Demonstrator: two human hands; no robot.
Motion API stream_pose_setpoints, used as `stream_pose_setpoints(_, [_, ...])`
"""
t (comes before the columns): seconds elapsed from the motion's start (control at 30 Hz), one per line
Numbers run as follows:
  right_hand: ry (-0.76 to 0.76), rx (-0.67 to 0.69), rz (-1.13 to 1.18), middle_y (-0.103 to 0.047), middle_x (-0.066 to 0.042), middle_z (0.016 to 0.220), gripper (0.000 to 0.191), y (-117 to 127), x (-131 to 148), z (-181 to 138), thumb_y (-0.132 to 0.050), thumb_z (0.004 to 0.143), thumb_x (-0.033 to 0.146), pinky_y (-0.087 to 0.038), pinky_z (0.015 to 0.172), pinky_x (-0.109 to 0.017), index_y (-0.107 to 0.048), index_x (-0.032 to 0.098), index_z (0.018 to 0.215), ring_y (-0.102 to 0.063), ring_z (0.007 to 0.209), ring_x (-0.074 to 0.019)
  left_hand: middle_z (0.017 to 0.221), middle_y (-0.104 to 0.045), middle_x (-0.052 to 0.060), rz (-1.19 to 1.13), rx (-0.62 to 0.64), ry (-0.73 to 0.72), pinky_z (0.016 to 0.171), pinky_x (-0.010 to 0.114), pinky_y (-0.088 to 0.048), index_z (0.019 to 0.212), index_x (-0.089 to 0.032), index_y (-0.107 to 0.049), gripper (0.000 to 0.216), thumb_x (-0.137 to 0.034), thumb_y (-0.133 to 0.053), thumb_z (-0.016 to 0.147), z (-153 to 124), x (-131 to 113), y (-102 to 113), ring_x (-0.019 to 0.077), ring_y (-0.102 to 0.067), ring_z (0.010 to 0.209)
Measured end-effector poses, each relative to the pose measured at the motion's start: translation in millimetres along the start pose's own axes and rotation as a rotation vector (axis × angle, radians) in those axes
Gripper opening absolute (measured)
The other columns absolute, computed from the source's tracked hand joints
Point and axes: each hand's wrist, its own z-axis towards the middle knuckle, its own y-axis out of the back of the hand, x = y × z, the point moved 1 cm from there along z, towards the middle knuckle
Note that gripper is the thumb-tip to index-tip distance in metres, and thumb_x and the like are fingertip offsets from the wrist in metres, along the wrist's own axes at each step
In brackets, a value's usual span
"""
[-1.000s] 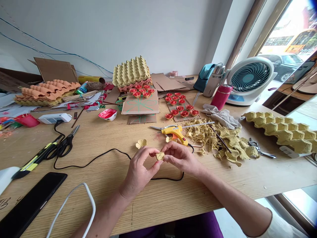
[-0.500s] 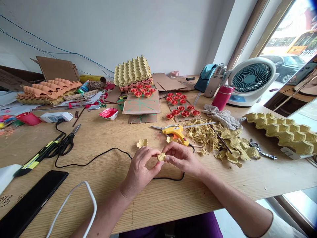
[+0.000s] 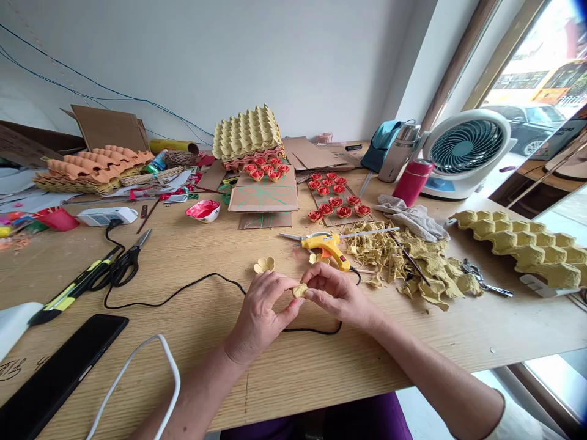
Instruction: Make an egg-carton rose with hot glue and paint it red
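Between the fingertips of both hands is a small yellow piece of egg carton (image 3: 300,291). My left hand (image 3: 262,311) pinches it from the left, and my right hand (image 3: 340,297) grips its right side. Just beyond my left fingers lies a yellow egg-carton flower cup (image 3: 264,264). A second flower cup (image 3: 318,258) sits behind my right fingers, partly hidden by them. The yellow glue gun (image 3: 326,247) rests on the table past my right hand, its nozzle toward the left. Its black cord passes under my hands.
Torn egg-carton scraps (image 3: 413,263) pile up on the right, near an egg tray (image 3: 523,244). Red paper roses (image 3: 337,201) stand on cardboard behind. A red-lined bowl (image 3: 203,211), black scissors (image 3: 123,266), a cutter (image 3: 76,284) and a phone (image 3: 64,373) lie leftward. A white cable (image 3: 137,348) arches in front.
The view has shifted very slightly. Both hands keep the same pinch on the egg-carton piece, with no other visible movement.
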Motion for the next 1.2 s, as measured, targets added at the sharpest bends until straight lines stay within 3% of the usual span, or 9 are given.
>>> stream_pose_setpoints(0.5, [0.144, -0.012, -0.29, -0.062, -0.003, 0.086, 0.018, 2, 12, 0, -0.061, 0.099, 0.038, -0.051, 0.073, -0.028, -0.059, 0.021, 0.096, -0.058, 0.076, -0.0146, 0.087, -0.066, -0.001, -0.092, 0.0, 0.061, 0.081, 0.03, -0.051, 0.101, -0.023, -0.06, 0.017, -0.011, -0.065, 0.09, 0, 0, -2, 0.0167, -0.064, 0.083])
stream_pose_setpoints(0.7, [0.102, -0.058, -0.14, -0.059, -0.003, 0.095, 0.025, 1, 4, 2, -0.065, 0.096, 0.043, -0.052, 0.073, -0.028, -0.055, 0.022, 0.103, -0.056, 0.078, -0.0135, 0.09, -0.07, 0.0, -0.238, -0.055, 0.248, 0.08, 0.027, -0.054, 0.101, -0.022, -0.061, 0.018, -0.011, -0.066, 0.088, 0, 1, -7, 0.0153, -0.067, 0.083])
stream_pose_setpoints(0.87, [0.107, -0.062, -0.176, -0.06, -0.003, 0.094, 0.018, 2, 3, 1, -0.065, 0.096, 0.035, -0.053, 0.075, -0.028, -0.056, 0.021, 0.104, -0.058, 0.078, -0.0135, 0.089, -0.071, 0.002, -0.329, -0.041, 0.389, 0.083, 0.03, -0.055, 0.096, -0.021, -0.063, 0.015, -0.016, -0.069, 0.084, -2, 3, -13, 0.0167, -0.067, 0.085])
stream_pose_setpoints(1.03, [0.163, -0.099, -0.244, -0.061, -0.003, 0.095, 0.015, 2, 3, 0, -0.064, 0.096, 0.026, -0.053, 0.074, -0.029, -0.056, 0.022, 0.108, -0.06, 0.077, -0.0133, 0.092, -0.07, 0.005, -0.531, -0.019, 0.509, 0.082, 0.031, -0.055, 0.096, -0.02, -0.064, 0.014, -0.03, -0.069, 0.088, 0, 7, -10, 0.0178, -0.066, 0.086])
stream_pose_setpoints(1.2, [0.204, -0.139, -0.282, -0.062, -0.003, 0.094, 0.016, 2, 2, 0, -0.066, 0.096, 0.027, -0.053, 0.074, -0.03, -0.058, 0.022, 0.108, -0.06, 0.077, -0.0138, 0.09, -0.066, 0.004, -0.782, 0.022, 0.68, 0.079, 0.029, -0.053, 0.093, -0.018, -0.065, 0.026, -0.044, -0.069, 0.091, 1, 9, -10, 0.0156, -0.061, 0.082])
